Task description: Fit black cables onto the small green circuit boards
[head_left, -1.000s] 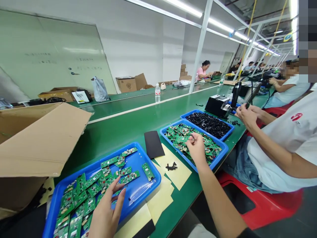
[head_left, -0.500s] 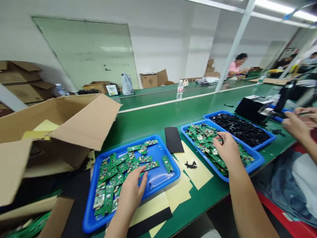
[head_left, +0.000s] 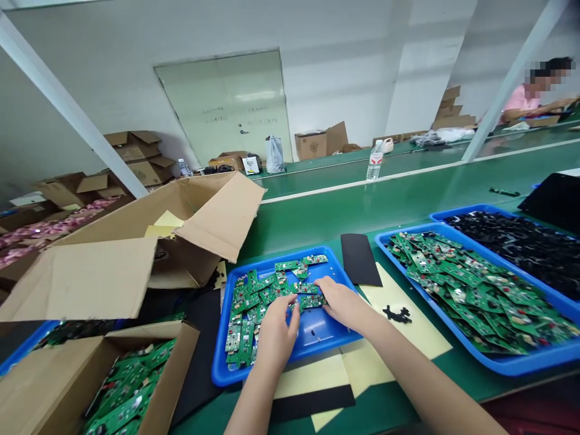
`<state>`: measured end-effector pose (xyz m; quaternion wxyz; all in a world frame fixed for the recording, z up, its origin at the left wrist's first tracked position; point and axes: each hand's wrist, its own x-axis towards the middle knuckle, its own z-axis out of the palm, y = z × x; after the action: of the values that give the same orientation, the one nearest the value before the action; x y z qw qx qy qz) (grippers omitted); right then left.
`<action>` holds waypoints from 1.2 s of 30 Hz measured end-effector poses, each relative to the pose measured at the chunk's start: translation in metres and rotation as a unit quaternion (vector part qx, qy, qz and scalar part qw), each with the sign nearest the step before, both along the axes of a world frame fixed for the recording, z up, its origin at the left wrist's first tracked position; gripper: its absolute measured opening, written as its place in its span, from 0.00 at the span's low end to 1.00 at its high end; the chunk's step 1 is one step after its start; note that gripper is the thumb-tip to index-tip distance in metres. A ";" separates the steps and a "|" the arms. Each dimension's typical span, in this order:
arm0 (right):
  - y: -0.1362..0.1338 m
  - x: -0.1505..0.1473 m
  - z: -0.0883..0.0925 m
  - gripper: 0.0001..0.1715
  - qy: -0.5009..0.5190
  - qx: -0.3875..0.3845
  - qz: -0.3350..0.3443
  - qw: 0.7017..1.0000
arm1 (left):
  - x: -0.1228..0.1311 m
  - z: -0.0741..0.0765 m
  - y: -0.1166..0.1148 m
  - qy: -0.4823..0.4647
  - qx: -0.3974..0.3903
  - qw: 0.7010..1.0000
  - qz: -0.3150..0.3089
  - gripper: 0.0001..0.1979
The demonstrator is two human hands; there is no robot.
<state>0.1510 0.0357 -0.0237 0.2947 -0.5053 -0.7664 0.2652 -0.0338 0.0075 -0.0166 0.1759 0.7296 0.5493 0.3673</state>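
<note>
Both my hands are over the blue tray [head_left: 319, 341], where several green circuit boards [head_left: 267, 291] lie in a loose heap. My left hand [head_left: 277, 332] is at the middle of it, thumb and index apart, fingertips close to the left end of one circuit board [head_left: 310, 301]. From the right, my right hand [head_left: 347, 307] reaches in with bent fingers at that board's right end. Its fingers are closed, and whatever lies between them is hidden. No black curved piece shows in it now.
Right of the hands, a blue tray [head_left: 502, 362] is heaped with circuit boards; behind it another tray holds black parts [head_left: 512, 244]. Small black pieces [head_left: 397, 313] lie on yellow paper [head_left: 421, 332]. Open cardboard boxes [head_left: 217, 223] stand left; a water bottle [head_left: 374, 161] stands behind.
My right hand has moved left, from above the right tray of boards to the left tray. The black curved piece it held is out of sight. The view has turned left.
</note>
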 end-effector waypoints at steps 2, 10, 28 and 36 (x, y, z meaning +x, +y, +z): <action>0.001 0.004 -0.006 0.23 0.024 -0.012 0.001 1.000 | 0.001 -0.001 0.000 -0.013 -0.009 1.000 0.000 0.11; 0.006 0.014 -0.016 0.17 0.234 -0.141 0.009 0.962 | 0.003 0.001 -0.001 -0.122 -0.074 0.990 0.008 0.13; -0.001 0.003 -0.001 0.25 0.481 -0.320 0.035 0.815 | 0.010 0.018 -0.005 -0.508 -0.242 0.826 0.028 0.17; -0.007 0.000 0.002 0.27 0.486 -0.310 0.084 0.813 | 0.016 0.020 -0.008 -0.563 -0.288 0.774 0.024 0.16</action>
<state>0.1508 0.0286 -0.0212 0.4331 -0.3090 -0.4394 0.7238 -0.0182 -0.0009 0.0038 0.6467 0.2942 0.4495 0.5414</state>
